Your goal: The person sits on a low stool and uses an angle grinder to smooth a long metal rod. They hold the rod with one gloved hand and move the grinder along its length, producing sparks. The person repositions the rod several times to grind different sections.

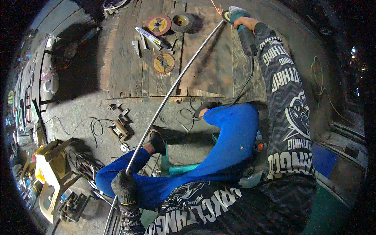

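My left hand (124,187), in a dark grey glove, is closed around a long, thin metal rod (176,82) near my left knee. The rod slants up and away to the right, across the wooden table. At its far end my right hand (243,22) grips a green and black angle grinder (246,41). The grinder's disc is against or very close to the rod's tip, and orange sparks (219,8) fly up from there. A dark power cord (246,80) trails from the grinder down past the table's near edge.
On the wooden table (129,78) lie a reddish disc (158,24), a wire cup wheel (183,21), a smaller yellow disc (164,62), a white marker (149,36) and small metal pieces. A yellow plastic chair (55,168) stands lower left. Cables and metal parts (120,129) litter the floor.
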`<state>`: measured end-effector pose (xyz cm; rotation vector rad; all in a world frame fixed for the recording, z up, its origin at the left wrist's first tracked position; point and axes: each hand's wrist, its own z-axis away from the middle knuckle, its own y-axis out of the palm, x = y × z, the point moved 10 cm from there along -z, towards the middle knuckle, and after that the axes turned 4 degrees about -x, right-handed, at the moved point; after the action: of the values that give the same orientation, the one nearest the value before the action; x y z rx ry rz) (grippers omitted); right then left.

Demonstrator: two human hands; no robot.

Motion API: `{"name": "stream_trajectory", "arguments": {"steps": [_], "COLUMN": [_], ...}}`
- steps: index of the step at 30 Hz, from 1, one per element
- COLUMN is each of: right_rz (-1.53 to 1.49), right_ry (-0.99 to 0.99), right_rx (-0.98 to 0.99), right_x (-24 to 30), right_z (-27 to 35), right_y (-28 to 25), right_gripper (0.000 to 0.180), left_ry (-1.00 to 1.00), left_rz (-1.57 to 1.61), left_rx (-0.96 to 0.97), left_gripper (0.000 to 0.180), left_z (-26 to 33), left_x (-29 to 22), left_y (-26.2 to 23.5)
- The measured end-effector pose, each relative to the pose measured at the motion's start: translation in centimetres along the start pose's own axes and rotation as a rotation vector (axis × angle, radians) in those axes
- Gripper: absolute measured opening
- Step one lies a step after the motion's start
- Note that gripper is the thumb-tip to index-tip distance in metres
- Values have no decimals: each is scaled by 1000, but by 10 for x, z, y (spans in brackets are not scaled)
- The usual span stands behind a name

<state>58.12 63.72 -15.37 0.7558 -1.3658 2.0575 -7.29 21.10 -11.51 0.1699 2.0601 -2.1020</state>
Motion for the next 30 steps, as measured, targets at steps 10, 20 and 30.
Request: {"name": "stream_trajectory", "arguments": {"steps": [10, 20, 30], "right_rz": [285, 358, 298], "right_ry": [3, 80, -245], "right_rx": [86, 162, 250], "right_x": [8, 55, 118], "right_z": [8, 68, 158], "right_y": [20, 94, 210], "right_gripper": [22, 25, 25], "left_ry": [-32, 88, -93], "left_rz": [124, 35, -6], "left_rx": [70, -48, 119], "left_gripper": [25, 24, 42], "left_z": [9, 21, 47], "left_x": [-2, -15, -7], "left_y": [-13, -35, -30]}}
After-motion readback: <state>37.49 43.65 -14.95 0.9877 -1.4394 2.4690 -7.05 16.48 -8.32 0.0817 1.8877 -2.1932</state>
